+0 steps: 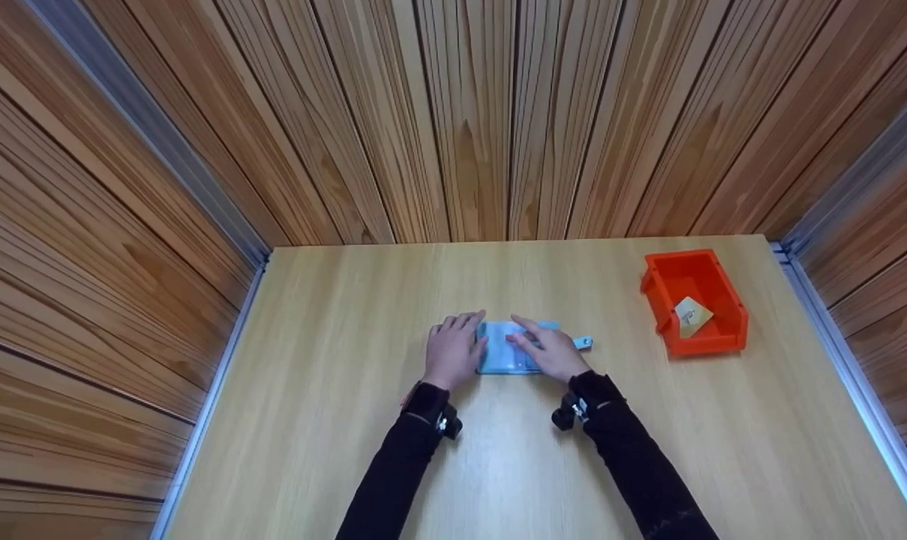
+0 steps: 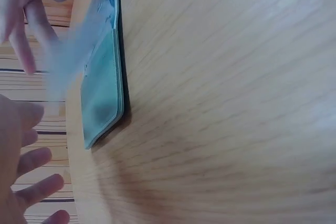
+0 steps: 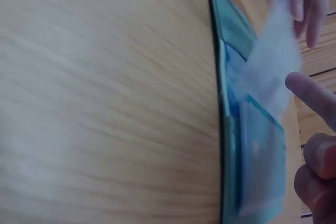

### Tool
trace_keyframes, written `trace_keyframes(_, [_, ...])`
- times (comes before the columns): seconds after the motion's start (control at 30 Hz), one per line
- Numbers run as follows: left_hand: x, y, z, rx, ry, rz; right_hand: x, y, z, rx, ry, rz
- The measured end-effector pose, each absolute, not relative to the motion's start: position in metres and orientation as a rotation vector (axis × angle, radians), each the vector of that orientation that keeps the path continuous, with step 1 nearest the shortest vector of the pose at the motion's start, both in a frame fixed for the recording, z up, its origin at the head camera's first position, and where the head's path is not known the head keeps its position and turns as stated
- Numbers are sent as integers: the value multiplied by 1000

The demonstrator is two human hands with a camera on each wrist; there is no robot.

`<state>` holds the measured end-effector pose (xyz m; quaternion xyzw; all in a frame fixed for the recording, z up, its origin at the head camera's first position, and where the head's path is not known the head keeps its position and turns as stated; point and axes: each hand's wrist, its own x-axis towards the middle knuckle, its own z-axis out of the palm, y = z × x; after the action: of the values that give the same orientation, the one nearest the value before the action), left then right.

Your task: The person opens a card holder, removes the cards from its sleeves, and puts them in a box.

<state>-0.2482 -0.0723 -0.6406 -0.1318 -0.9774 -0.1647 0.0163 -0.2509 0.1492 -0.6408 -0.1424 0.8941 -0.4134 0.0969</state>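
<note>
A light-blue card holder (image 1: pixel 504 363) lies opened flat on the table, and a short strap with a snap (image 1: pixel 584 343) sticks out at its right. One clear plastic sleeve (image 3: pixel 269 59) stands raised and blurred between the hands; more sleeves (image 3: pixel 262 156) lie on the right half. My left hand (image 1: pixel 453 354) is at the holder's left edge, fingers apart and holding nothing visible. Over the right half is my right hand (image 1: pixel 549 351), its index finger extended at the raised sleeve. Whether that fingertip touches the sleeve, I cannot tell.
An orange bin (image 1: pixel 704 346) stands at the back right of the wooden table (image 1: pixel 333 420), with a pale piece of paper (image 1: pixel 693 316) inside. Wood-panelled walls (image 1: pixel 468 135) enclose the table at the back and sides.
</note>
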Motion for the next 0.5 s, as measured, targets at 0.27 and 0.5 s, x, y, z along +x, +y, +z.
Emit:
trace_keyframes(0.27, [-243, -65, -651, -539, -3070, -404, -244, 142, -642, -405, 2669, -1074])
trace_keyframes(0.5, [-241, -61, -654, -552, -3092, -366, -247, 151, -638, -520, 2726, -1096])
